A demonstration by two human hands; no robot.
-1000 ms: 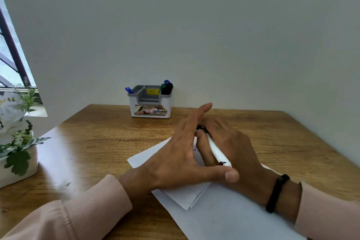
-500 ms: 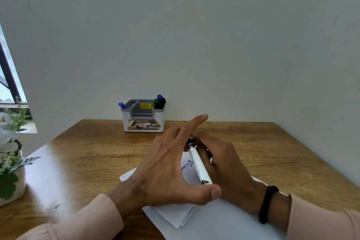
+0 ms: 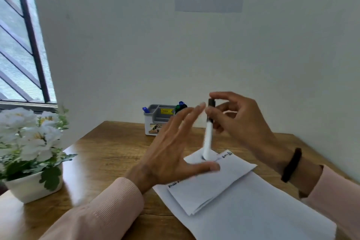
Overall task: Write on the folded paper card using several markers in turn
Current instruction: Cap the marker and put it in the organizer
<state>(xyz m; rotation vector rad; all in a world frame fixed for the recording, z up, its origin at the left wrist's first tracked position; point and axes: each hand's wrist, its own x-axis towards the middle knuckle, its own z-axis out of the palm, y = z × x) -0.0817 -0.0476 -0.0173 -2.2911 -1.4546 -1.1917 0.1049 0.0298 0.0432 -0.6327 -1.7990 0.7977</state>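
Lifted off the one folded card (image 3: 212, 185), right hand (image 3: 239, 119) pinches one marker (image 3: 208, 136) upright; left hand (image 3: 173, 152) spread, grip empty.

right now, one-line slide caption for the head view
Right hand holds a white marker upright above the folded paper card; open left hand alongside.

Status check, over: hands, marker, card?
Right hand pinches marker upright above card. Left hand open, lifted beside it. Nothing blocking the card.

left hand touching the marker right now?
Cannot tell. In the head view the left hand is spread beside the marker, pinched by the right hand; motion blur hides any gap.
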